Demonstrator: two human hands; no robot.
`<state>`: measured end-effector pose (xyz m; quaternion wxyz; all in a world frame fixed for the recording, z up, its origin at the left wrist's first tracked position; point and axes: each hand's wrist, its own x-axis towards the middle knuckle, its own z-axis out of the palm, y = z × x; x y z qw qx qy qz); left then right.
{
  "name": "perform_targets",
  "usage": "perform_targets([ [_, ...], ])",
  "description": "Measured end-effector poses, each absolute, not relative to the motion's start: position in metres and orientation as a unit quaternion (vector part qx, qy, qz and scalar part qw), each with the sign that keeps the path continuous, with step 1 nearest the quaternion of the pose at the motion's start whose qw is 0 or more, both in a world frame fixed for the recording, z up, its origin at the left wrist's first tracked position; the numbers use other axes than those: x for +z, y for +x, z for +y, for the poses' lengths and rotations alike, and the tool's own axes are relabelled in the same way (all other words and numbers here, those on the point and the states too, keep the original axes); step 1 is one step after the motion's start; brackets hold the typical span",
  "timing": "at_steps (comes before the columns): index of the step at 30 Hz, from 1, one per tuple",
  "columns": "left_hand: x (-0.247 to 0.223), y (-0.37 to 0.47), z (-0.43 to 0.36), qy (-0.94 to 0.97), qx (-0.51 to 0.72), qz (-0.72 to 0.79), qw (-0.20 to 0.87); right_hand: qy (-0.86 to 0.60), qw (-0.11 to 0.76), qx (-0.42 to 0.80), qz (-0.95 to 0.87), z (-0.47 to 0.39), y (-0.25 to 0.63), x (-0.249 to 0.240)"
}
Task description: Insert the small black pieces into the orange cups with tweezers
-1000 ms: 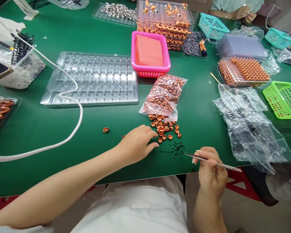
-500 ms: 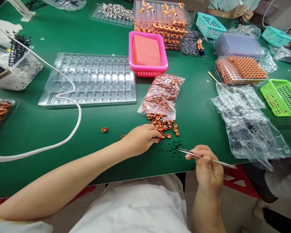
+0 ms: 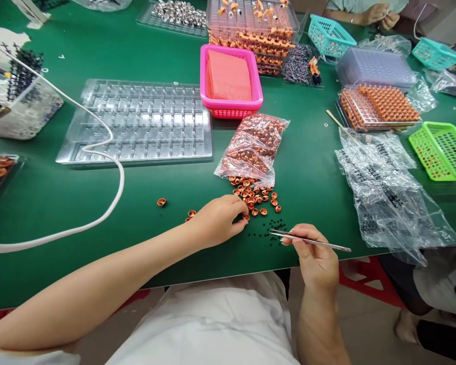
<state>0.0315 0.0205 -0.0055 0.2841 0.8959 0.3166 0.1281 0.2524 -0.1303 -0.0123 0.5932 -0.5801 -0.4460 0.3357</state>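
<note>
My left hand (image 3: 222,219) is at the near edge of a loose pile of small orange cup-shaped pieces (image 3: 255,196). Its thumb and forefinger are closed on one orange cup (image 3: 246,217), partly hidden by the fingers. In my right hand (image 3: 316,256) is a pair of metal tweezers (image 3: 311,241), held nearly level with the tips pointing left. Those tips are over a scatter of tiny black pieces (image 3: 275,224); whether they grip one is too small to tell. Behind the pile lies a clear bag (image 3: 253,147) full of orange cups.
A clear compartment tray (image 3: 144,121) lies left of the bag, crossed by a white cable (image 3: 119,177). A pink basket (image 3: 259,101) stands behind the bag. Plastic bags (image 3: 395,203) and a green basket (image 3: 441,152) lie on the right. A co-worker's hands (image 3: 382,17) show at the far right.
My right hand with the tweezers has moved left, bringing the tips over the black pieces. My left thumb and forefinger have closed on an orange cup at the pile's edge.
</note>
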Motion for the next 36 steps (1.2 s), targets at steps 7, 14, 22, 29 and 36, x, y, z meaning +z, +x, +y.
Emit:
perform_targets([
  [7,0.005,0.016,-0.001,0.882,0.198,0.318,0.287,-0.581,0.571,0.312,-0.489,-0.131,0.262,-0.015],
  [14,-0.001,0.017,-0.014,0.853,0.257,0.316,0.327,-0.688,0.471,0.188,-0.518,-0.133,0.254,-0.019],
  [22,-0.011,0.015,-0.006,0.854,0.264,0.29,0.341,-0.687,0.433,0.09,-0.576,-0.132,0.24,-0.02],
  [29,-0.009,0.014,-0.007,0.849,0.253,0.298,0.356,-0.683,0.424,0.087,-0.588,-0.131,0.238,-0.017],
  [36,-0.008,0.014,-0.007,0.848,0.236,0.31,0.359,-0.679,0.422,0.084,-0.595,-0.13,0.236,-0.016],
])
